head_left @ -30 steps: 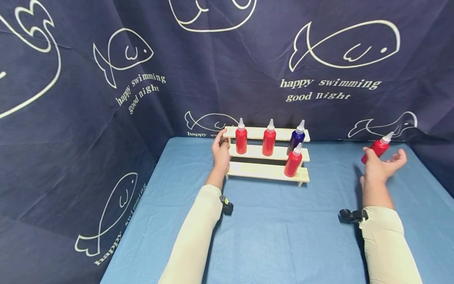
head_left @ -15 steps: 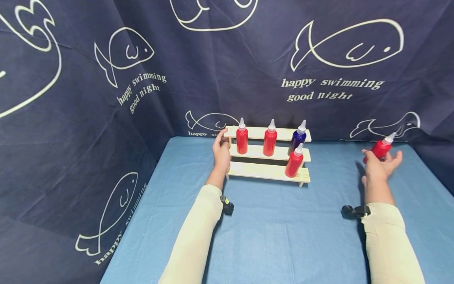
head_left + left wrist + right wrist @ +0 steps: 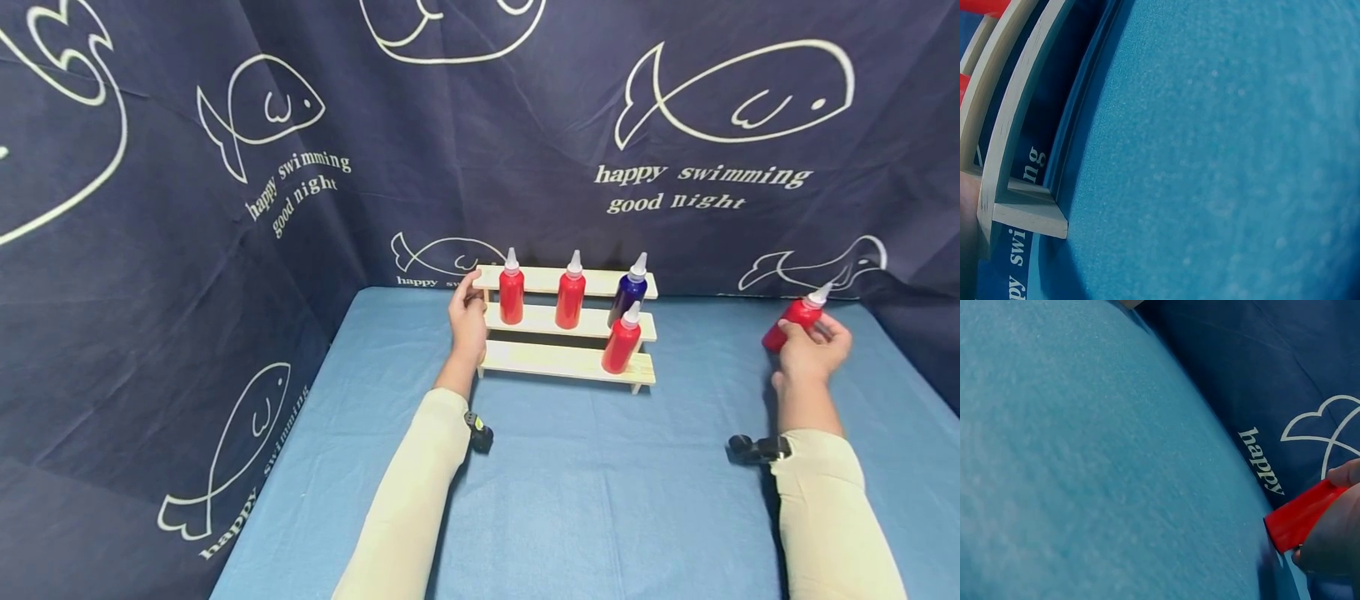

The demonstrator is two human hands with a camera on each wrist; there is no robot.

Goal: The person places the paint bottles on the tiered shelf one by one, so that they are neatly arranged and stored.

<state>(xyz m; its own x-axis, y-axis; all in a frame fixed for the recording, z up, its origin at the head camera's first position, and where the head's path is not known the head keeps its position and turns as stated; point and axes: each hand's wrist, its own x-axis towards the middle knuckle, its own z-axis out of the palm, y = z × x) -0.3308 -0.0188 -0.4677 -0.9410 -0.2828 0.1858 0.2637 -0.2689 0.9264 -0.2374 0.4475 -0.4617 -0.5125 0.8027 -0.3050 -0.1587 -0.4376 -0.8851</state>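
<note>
A three-tier wooden rack (image 3: 551, 359) stands at the back middle of the table in the head view. My left hand (image 3: 468, 325) grips its left end, fingertips at the top shelf. On the rack stand two red squeeze bottles, the left one (image 3: 512, 297) and the middle one (image 3: 570, 300). A dark blue squeeze bottle (image 3: 628, 296) is at the right, partly hidden by a red squeeze bottle (image 3: 621, 347) on the lowest shelf. At the far right my right hand (image 3: 813, 354) holds another red squeeze bottle (image 3: 1300, 520), tilted with its white nozzle up to the right.
Blue cloth (image 3: 555, 483) covers the table. Dark curtains (image 3: 480, 150) with white fish drawings hang behind and at the left. A small black wrist camera (image 3: 480, 435) sits on the left wrist, another (image 3: 753, 450) on the right.
My right hand's fingers have closed from a spread pose around the red bottle, which has shifted slightly left and down since half a second ago. The left hand and rack have stayed put.
</note>
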